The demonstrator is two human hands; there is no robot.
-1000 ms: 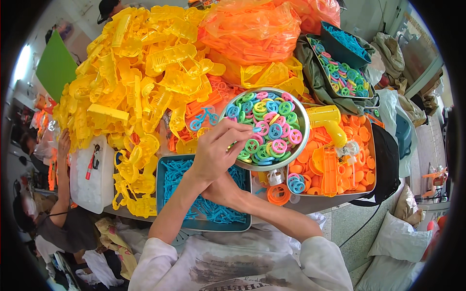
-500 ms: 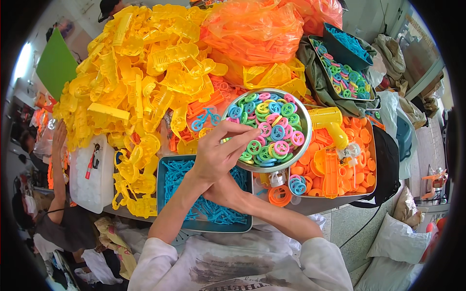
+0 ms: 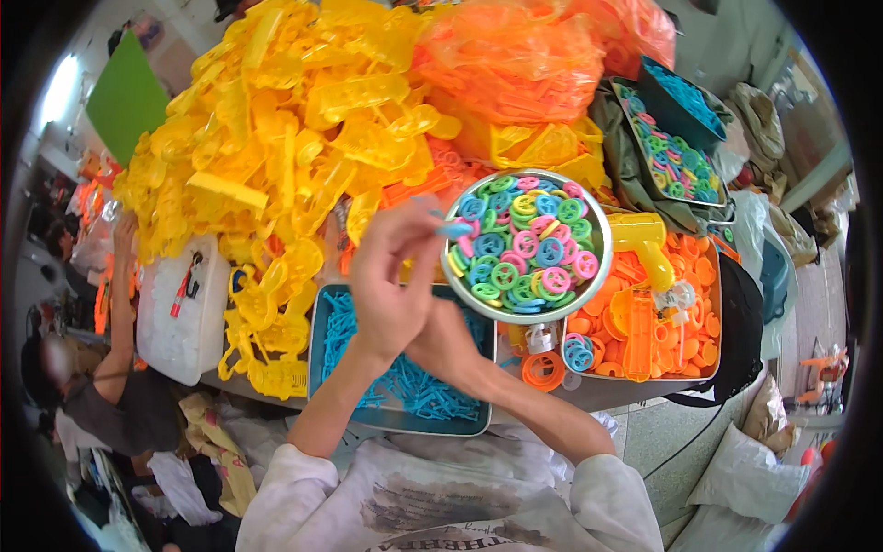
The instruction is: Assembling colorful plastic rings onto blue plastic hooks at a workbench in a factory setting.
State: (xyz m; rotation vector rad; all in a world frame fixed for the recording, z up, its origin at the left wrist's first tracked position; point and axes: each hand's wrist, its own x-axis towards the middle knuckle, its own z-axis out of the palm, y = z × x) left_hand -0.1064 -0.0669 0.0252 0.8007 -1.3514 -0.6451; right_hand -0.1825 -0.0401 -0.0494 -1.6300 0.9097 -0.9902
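Observation:
My left hand (image 3: 394, 281) is closed in a pinch at the left rim of a metal bowl (image 3: 604, 271). Between its fingertips is a small blue wheel (image 3: 452, 228), seen nearly edge-on. Pink, green, blue and yellow toy wheels (image 3: 524, 244) fill the bowl. My right hand (image 3: 446, 345) is beside and partly behind the left one, above a dark blue tray (image 3: 414, 423) of thin blue plastic parts (image 3: 405, 396). Its fingers are hidden, so whether it holds anything does not show.
Yellow plastic parts (image 3: 303, 120) are heaped at the far left, beside an orange bag (image 3: 510, 60). Orange parts (image 3: 644, 322) fill a tray on the right, with a yellow toy hair dryer (image 3: 644, 244) at its edge. A white tub (image 3: 184, 322) stands left; another person's arm (image 3: 120, 294) reaches in beyond it.
My left hand has drawn back left from over the bowl, now with a blue wheel in its fingertips. The view has shifted slightly. A blue toy bicycle seen earlier beside the hand no longer shows.

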